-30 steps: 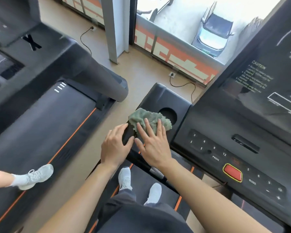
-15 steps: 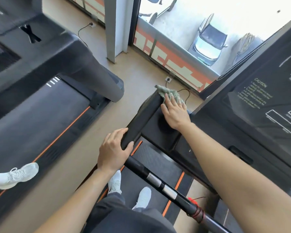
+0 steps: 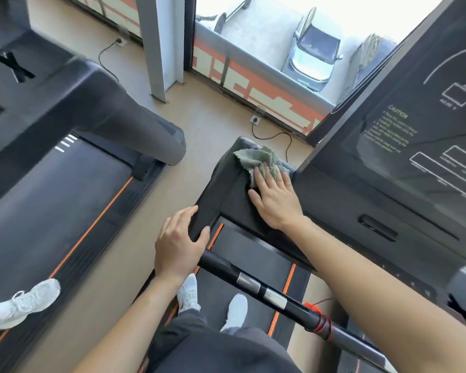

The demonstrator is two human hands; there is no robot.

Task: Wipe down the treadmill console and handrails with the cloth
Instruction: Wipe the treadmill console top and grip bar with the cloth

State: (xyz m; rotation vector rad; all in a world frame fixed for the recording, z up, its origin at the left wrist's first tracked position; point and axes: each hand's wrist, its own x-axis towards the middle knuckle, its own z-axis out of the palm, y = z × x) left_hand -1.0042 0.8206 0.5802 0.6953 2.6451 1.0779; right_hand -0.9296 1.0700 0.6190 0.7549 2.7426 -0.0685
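Note:
A crumpled grey-green cloth [image 3: 258, 157] lies on the far left corner of the black treadmill console [image 3: 342, 200]. My right hand [image 3: 276, 200] rests flat with its fingers pressing the cloth's near edge onto the console's left wing. My left hand [image 3: 179, 243] grips the near end of the left handrail [image 3: 215, 189], thumb on the inner side. A black crossbar [image 3: 253, 284] with two silver sensor plates runs from that hand towards the lower right. The dark display panel [image 3: 420, 125] rises on the right.
A second treadmill [image 3: 65, 184] stands to the left, with another person's white shoe [image 3: 24, 302] on its belt. A strip of tan floor [image 3: 145, 211] lies between the machines. My own white shoes [image 3: 237, 308] stand on the belt below. A wall socket and cable [image 3: 256, 119] sit under the window.
My right hand slid the cloth away from the cup hole up to the console's far left corner, then drew back slightly. My left hand kept its hold on the handrail.

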